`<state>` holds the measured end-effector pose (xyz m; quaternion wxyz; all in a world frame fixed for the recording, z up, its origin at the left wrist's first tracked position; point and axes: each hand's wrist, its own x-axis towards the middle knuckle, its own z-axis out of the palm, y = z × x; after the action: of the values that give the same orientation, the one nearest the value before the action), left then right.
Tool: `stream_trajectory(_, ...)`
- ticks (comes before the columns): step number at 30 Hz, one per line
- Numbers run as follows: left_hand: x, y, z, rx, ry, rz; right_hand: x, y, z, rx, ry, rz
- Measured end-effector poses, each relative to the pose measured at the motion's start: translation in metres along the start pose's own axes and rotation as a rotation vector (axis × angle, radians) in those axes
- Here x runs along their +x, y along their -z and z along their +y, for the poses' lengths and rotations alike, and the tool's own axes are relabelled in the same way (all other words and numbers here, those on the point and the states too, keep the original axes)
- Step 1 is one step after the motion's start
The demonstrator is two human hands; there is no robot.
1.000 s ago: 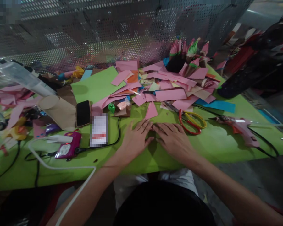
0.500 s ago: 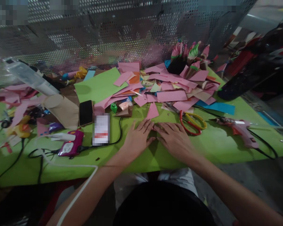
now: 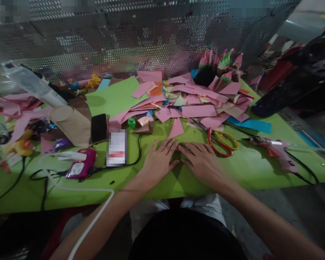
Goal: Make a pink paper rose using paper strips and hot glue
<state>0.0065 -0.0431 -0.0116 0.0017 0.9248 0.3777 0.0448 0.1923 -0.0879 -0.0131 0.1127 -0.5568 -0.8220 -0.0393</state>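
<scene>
Palms down on the green tabletop [image 3: 206, 195], my left hand [image 3: 159, 160] and my right hand [image 3: 200, 160] lie with fingers stretched out and fingertips almost meeting. Whatever may be under the fingers is hidden. Just beyond the left fingertips is a pink paper triangle [image 3: 177, 128]. Scissors [image 3: 219, 142] with red and yellow handles lie open beside my right fingers. Farther right rests a pink hot glue gun [image 3: 283, 155] on its side.
Pink paper scraps [image 3: 197, 110] heap up before a perforated metal panel [image 3: 124, 39]. At left are a phone [image 3: 99, 128], a blurred-out screen [image 3: 116, 148], a magenta power adapter [image 3: 82, 164], a brown paper roll [image 3: 70, 124] and cables. A dark cylinder [image 3: 281, 83] leans at right.
The camera view has shifted slightly. My hands keep nearly the same flat pose, and the things on the table have not moved.
</scene>
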Motion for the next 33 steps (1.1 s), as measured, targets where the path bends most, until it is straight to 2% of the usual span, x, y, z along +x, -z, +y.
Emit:
stream_trajectory(9, -0.002, 0.0, 0.0, -0.028, -0.007, -0.011, -0.002, -0.002, 0.001, 0.028, 0.016, 0.002)
stream_trajectory(14, 0.007, -0.004, -0.004, -0.032, 0.002, 0.001, 0.006, -0.007, 0.008, 0.053, 0.008, 0.026)
stream_trajectory(21, 0.004, -0.009, -0.007, -0.08, 0.038, 0.099, 0.009, -0.011, 0.017, 0.088, -0.084, 0.125)
stream_trajectory(25, 0.005, -0.002, -0.009, -0.192, 0.07, 0.176, 0.015, -0.007, 0.02, 0.202, -0.08, 0.169)
stream_trajectory(29, 0.007, 0.004, -0.016, -0.331, 0.147, 0.203, 0.029, 0.004, 0.022, 0.414, -0.054, 0.178)
stream_trajectory(33, 0.007, 0.007, -0.024, -0.564, 0.296, 0.278, 0.039, 0.017, 0.029, 0.689, -0.083, 0.209)
